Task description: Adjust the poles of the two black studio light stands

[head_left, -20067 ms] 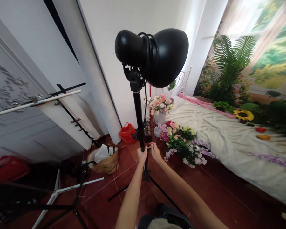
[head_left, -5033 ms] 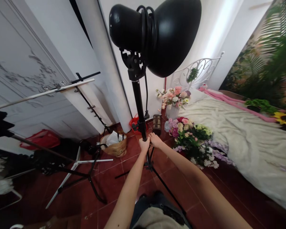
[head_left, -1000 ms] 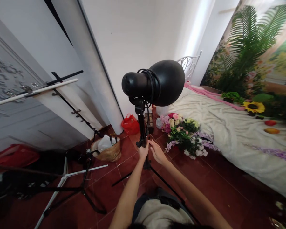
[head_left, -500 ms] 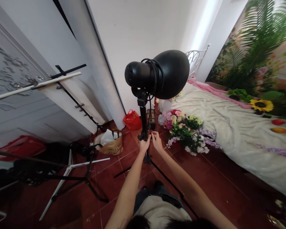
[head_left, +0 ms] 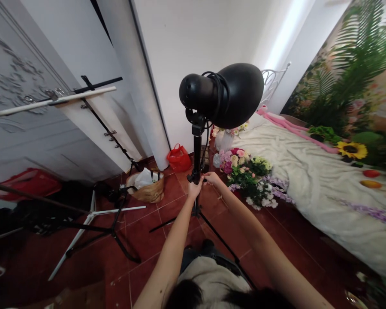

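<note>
A black studio lamp [head_left: 241, 95] with a bell-shaped hood sits on top of a black light stand [head_left: 197, 156]. Its cable [head_left: 223, 92] is coiled around the neck of the housing. My left hand [head_left: 194, 187] is wrapped round the pole, just under a dark collar clamp. On the right side of that clamp, my right hand [head_left: 213, 177] has its fingers pinched at a small dark knob [head_left: 205, 180], mostly covered by the fingertips. Below my hands the stand's legs [head_left: 217, 234] spread over the tiled floor.
At right is a bed [head_left: 309, 171] with a pale blanket; artificial flowers [head_left: 244, 169] stand beside it. A red bag [head_left: 179, 159] and a woven basket [head_left: 149, 189] sit beyond the stand. Leftward are a white-legged stand [head_left: 90, 219] and a crossbar with clips [head_left: 51, 101].
My right hand has turned at the wrist, its fingers now pointing more to the left at the clamp. My left hand stays on the pole. The whole view has shifted slightly.
</note>
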Demonstrator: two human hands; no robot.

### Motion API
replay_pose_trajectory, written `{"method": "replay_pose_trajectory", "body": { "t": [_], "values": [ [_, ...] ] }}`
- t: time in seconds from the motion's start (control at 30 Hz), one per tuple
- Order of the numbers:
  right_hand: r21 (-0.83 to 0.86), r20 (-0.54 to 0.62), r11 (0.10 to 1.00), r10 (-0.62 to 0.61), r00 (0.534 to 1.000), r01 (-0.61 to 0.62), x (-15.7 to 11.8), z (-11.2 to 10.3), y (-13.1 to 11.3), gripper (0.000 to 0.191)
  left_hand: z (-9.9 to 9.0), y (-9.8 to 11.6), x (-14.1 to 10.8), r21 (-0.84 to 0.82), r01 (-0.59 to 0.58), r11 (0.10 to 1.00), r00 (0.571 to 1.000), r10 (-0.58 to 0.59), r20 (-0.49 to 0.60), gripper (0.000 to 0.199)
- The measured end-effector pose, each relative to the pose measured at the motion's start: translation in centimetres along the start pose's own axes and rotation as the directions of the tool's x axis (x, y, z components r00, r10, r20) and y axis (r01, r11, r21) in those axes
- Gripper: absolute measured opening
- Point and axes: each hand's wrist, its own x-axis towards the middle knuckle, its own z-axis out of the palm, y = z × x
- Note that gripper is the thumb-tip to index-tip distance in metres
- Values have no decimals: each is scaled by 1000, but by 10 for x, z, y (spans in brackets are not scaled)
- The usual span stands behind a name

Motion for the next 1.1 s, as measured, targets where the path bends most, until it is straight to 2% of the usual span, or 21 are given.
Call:
{"method": "replay_pose_trajectory", "body": {
  "t": [0.13, 0.23, 0.33, 0.43, 0.53, 0.67, 0.87, 0.97, 1.1],
  "values": [
    [33, 74, 999, -37, 997, 34, -19, -3, 10, 28, 1, -3, 0, -35, 3, 999, 1000, -3, -9, 43],
    [102, 124, 989, -119, 985, 106, -32, -8, 20, 37, 1, -1, -1, -59, 11, 998, 1000, -13, -27, 42],
    [155, 167, 973, -196, 966, 170, -39, -13, 27, 43, -1, 3, -3, -51, 16, 999, 999, -17, -29, 41],
    [132, 178, 972, -218, 960, 196, -43, -14, 29, 45, -3, 8, -4, -55, 30, 998, 999, -31, -20, 39],
    [122, 124, 967, -240, 963, 226, -46, -6, 32, 45, -3, 10, -4, -93, 59, 994, 998, -61, -20, 39],
    [139, -24, 953, -267, 964, 267, -48, 15, 37, 47, -2, 11, -4, -148, 63, 987, 998, -65, -6, 40],
    [129, -191, 957, -233, 954, 259, -45, 33, 31, 44, -7, 16, -5, -205, 98, 974, 994, -87, 61, 39],
    [87, -225, 974, -184, 957, 207, -45, 31, 17, 43, -11, 19, -6, -199, 130, 971, 990, -117, 79, 39],
    [-3, -205, 998, -57, 977, 58, -48, 24, -6, 43, -16, 22, -6, -184, 147, 972, 986, -130, 103, 41]
  ]
}}
